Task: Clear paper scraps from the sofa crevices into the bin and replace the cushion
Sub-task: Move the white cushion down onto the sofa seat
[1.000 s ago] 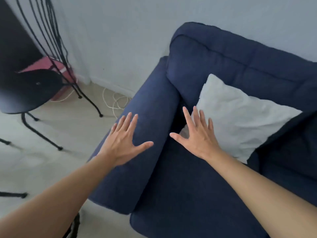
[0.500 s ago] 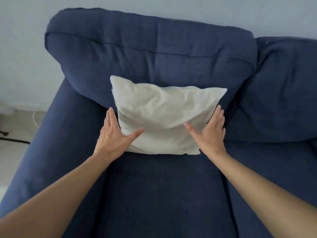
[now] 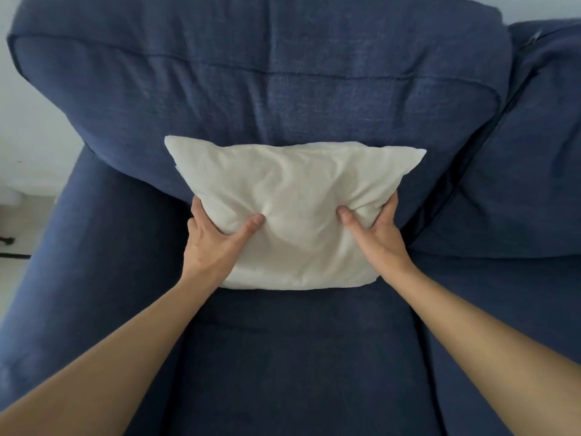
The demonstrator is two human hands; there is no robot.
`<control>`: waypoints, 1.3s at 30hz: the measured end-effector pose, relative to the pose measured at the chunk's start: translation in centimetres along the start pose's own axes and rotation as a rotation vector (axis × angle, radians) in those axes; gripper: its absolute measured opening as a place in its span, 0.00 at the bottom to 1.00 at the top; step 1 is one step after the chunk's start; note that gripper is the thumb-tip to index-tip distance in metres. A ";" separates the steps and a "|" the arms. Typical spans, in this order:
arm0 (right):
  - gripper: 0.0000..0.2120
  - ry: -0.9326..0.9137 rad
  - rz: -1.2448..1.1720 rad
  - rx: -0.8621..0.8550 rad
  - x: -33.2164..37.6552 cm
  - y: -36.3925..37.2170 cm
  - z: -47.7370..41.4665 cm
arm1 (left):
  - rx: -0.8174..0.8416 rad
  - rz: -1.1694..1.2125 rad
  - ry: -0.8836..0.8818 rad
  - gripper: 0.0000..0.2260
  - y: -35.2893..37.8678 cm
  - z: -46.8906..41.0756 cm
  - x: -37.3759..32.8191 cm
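Observation:
A white cushion (image 3: 295,196) leans against the back of the dark blue sofa (image 3: 283,80), its lower edge on the seat. My left hand (image 3: 217,240) grips its lower left side, thumb pressed into the front and fingers behind the edge. My right hand (image 3: 377,237) grips its lower right side the same way. No paper scraps and no bin are in view.
The sofa's left armrest (image 3: 78,247) runs down the left side. A second back cushion (image 3: 534,152) sits at the right. A strip of pale wall and floor (image 3: 22,152) shows at the far left.
The view swung from the armrest to face the sofa back and came closer. Both hands went from flat and open beside the cushion to gripping its lower sides.

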State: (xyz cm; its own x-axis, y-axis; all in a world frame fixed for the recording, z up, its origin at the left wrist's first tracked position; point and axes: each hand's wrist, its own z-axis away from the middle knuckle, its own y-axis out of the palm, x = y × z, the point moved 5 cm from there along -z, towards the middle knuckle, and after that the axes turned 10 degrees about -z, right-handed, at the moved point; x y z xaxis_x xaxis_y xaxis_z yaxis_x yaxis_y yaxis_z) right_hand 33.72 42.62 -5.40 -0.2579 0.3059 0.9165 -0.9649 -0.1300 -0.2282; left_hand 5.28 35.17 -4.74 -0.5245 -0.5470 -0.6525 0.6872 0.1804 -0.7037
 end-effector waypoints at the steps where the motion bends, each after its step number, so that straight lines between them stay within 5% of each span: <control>1: 0.51 -0.003 0.007 -0.009 0.4 -0.3 0.7 | -0.012 -0.009 -0.010 0.53 -0.2 0.8 -0.2; 11: 0.38 0.210 0.070 0.013 -5.6 -3.8 14.7 | 0.151 -0.166 -0.264 0.44 0.5 13.4 6.7; 16: 0.43 0.405 0.155 0.033 -11.6 -3.2 19.7 | 0.228 -0.254 -0.388 0.43 2.6 17.8 11.2; 31: 0.46 0.516 0.493 0.111 -18.9 -0.8 19.2 | 0.377 -0.408 -0.431 0.55 6.4 17.4 17.0; 34: 0.49 0.451 0.620 0.047 -18.2 -1.1 18.9 | 0.357 -0.427 -0.431 0.58 5.8 16.8 16.8; 39: 0.44 0.042 0.660 -0.187 -12.8 0.5 14.9 | 0.140 -0.526 -0.247 0.55 3.3 11.3 13.7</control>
State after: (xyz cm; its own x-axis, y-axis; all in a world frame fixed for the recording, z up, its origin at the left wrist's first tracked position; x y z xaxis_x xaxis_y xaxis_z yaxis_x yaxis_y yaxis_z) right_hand 37.27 24.63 -12.33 -0.7929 0.2556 0.5531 -0.5961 -0.1376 -0.7910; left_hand 6.05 19.01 -12.78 -0.6910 -0.7110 -0.1300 0.4355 -0.2661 -0.8600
